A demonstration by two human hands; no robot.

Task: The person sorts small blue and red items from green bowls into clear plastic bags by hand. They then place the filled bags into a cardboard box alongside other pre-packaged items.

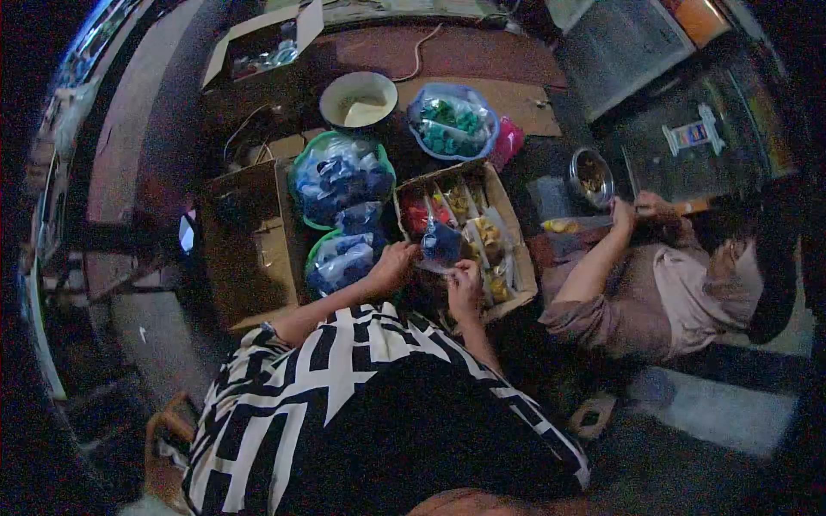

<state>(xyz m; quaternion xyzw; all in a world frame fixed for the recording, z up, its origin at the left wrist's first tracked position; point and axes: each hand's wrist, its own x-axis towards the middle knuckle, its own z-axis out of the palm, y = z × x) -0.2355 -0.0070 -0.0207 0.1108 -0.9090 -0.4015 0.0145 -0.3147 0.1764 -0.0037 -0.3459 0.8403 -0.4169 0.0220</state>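
Between my two hands is a clear plastic bag with dark blue pieces (441, 242), over the near left part of an open cardboard box (519, 249). My left hand (396, 264) is closed on the bag's left edge. My right hand (465, 284) pinches its lower right edge. Inside the box lie bags with red pieces (416, 211) and bags with yellow pieces (489, 238). Left of my hands, two green-rimmed baskets (298, 168) hold bags of blue pieces (342, 182).
A blue basket (494, 142) of green pieces and a white bowl (334, 96) stand at the back. On the right a co-worker (680, 284) handles a bag beside a metal bowl (607, 191). Another cardboard box (249, 249) is at the left.
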